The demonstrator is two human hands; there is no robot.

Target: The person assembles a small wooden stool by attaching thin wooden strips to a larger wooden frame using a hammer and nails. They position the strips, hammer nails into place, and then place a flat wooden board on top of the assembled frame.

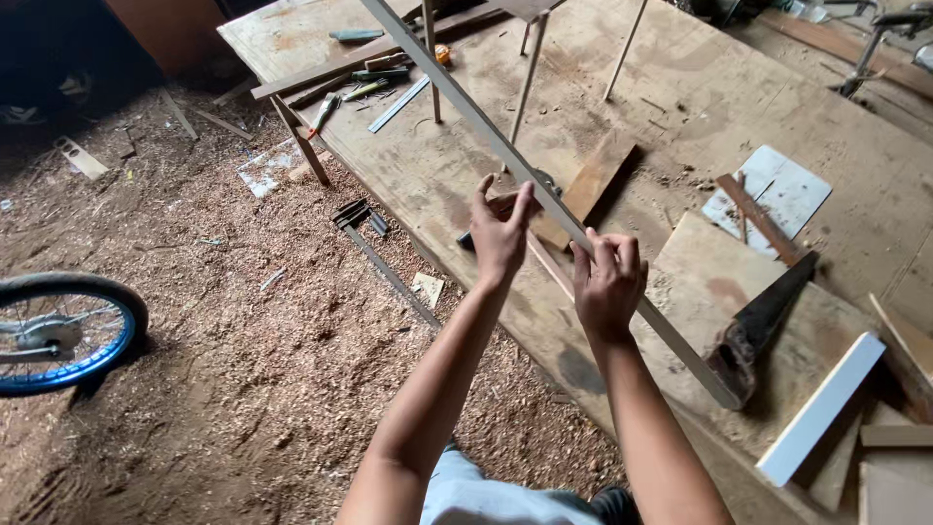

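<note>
A long pale wooden strip [457,92] runs diagonally from the top centre down to the lower right, held above a large plywood work surface [700,107]. My left hand [501,233] pinches the strip from below with thumb and fingers spread. My right hand [607,282] grips the same strip a little lower along its length. A brown wood offcut [598,180] lies on the plywood just behind my hands. A handsaw [763,321] with a dark blade lies to the right, near the strip's lower end.
Hand tools and a metal ruler [398,102] lie at the far end of the plywood. A white board [821,408] and wood scraps sit at the right. Sawdust covers the floor; a blue-rimmed bicycle wheel [58,331] stands at the left. Thin wooden legs [530,73] rise behind.
</note>
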